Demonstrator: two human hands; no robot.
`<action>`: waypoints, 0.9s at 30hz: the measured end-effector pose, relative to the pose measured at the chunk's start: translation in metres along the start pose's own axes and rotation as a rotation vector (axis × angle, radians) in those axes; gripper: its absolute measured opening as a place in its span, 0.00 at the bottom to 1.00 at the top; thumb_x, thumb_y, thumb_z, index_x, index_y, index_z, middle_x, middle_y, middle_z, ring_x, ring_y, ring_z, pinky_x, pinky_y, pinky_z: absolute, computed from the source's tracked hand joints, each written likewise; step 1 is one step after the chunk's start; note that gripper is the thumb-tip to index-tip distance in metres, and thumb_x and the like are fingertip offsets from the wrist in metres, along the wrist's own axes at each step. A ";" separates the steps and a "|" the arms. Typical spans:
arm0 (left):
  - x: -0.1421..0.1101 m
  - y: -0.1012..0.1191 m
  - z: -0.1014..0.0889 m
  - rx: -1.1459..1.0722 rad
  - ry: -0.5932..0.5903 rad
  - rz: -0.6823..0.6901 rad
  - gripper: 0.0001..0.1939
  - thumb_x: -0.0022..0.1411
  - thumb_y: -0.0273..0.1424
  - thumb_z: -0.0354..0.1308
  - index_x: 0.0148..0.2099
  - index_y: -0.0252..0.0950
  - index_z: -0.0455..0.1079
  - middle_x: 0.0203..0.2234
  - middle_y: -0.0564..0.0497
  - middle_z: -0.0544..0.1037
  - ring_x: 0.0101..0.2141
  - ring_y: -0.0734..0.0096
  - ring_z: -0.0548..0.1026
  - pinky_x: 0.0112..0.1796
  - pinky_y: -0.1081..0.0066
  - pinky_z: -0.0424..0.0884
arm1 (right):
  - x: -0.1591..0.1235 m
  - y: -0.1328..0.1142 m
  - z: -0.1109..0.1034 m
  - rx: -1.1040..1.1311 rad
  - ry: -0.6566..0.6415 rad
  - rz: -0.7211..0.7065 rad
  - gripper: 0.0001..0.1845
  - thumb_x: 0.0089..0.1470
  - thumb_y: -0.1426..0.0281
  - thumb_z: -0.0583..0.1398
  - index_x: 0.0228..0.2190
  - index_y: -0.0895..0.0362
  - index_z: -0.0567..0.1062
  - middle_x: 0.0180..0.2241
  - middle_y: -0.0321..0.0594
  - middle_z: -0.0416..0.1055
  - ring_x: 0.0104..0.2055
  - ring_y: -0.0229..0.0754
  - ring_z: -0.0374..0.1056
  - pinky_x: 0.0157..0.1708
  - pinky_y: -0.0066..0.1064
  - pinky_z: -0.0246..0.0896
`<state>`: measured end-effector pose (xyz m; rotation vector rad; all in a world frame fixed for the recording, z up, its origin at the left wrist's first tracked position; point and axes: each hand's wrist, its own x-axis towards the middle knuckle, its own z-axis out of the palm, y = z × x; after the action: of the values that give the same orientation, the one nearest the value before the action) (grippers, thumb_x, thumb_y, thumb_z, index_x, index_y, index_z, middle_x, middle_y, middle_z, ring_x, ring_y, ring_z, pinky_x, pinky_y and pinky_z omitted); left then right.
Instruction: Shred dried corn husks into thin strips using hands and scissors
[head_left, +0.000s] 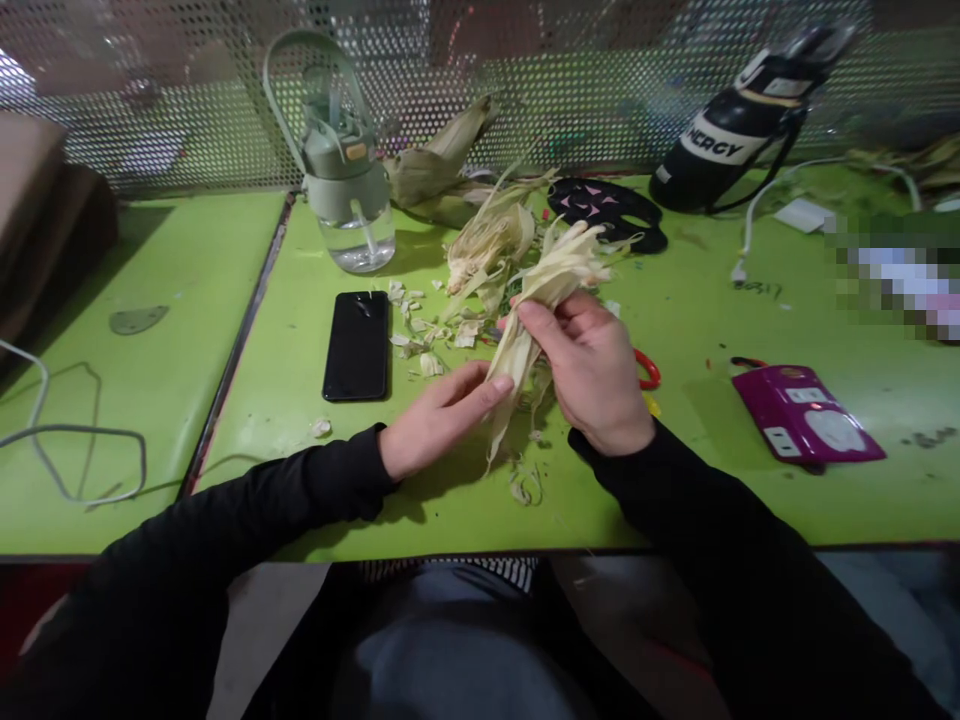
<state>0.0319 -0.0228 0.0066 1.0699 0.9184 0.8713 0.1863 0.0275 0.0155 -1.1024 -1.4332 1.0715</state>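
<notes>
Between my two hands, above the green table, is a bundle of pale dried corn husks (559,265). My right hand (596,360) is closed round its middle, thumb on top. My left hand (454,405) pinches the lower strips, thumb over them and fingers partly hidden behind. The bundle slants, with its gathered end up and to the right and its loose strips hanging down to the left. Just behind it lies another husk bundle (487,245). Small torn husk scraps (431,362) are scattered on the table left of the hands.
A black phone (357,346) lies left; a water bottle (352,200) stands behind it. More husks (439,165) rest by the perforated screen. Behind right are a black eye mask (607,210) and a dark bottle (720,145). A purple socket box (808,413) and red scissor-like handle (648,369) lie right.
</notes>
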 end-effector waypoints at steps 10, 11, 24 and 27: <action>0.012 0.001 -0.008 -0.098 0.068 -0.014 0.12 0.67 0.34 0.54 0.32 0.33 0.66 0.22 0.54 0.72 0.24 0.78 0.69 0.33 0.73 0.69 | -0.002 0.001 0.005 -0.072 -0.162 0.068 0.18 0.50 0.54 0.66 0.37 0.54 0.74 0.35 0.37 0.74 0.36 0.40 0.69 0.39 0.33 0.66; 0.014 0.000 -0.010 -0.083 0.109 0.004 0.12 0.67 0.34 0.54 0.32 0.33 0.66 0.22 0.54 0.72 0.23 0.78 0.69 0.32 0.74 0.69 | -0.002 -0.001 0.005 -0.114 -0.155 0.070 0.19 0.49 0.54 0.67 0.36 0.55 0.74 0.33 0.37 0.73 0.34 0.39 0.68 0.35 0.32 0.65; 0.015 -0.004 -0.014 -0.058 0.180 0.043 0.14 0.68 0.33 0.53 0.29 0.34 0.64 0.19 0.58 0.60 0.19 0.82 0.56 0.22 0.77 0.52 | 0.001 -0.001 0.003 -0.234 -0.199 0.103 0.18 0.49 0.54 0.66 0.26 0.57 0.75 0.22 0.33 0.67 0.22 0.33 0.57 0.21 0.29 0.55; 0.015 -0.003 -0.014 -0.042 0.185 0.050 0.13 0.68 0.32 0.53 0.29 0.33 0.64 0.18 0.58 0.60 0.19 0.83 0.55 0.21 0.78 0.51 | 0.001 0.002 0.003 -0.130 -0.197 0.160 0.19 0.47 0.53 0.67 0.27 0.57 0.74 0.22 0.32 0.67 0.19 0.31 0.56 0.18 0.27 0.53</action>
<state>0.0252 -0.0051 -0.0017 0.9920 1.0255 1.0396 0.1832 0.0291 0.0132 -1.2487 -1.6090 1.2419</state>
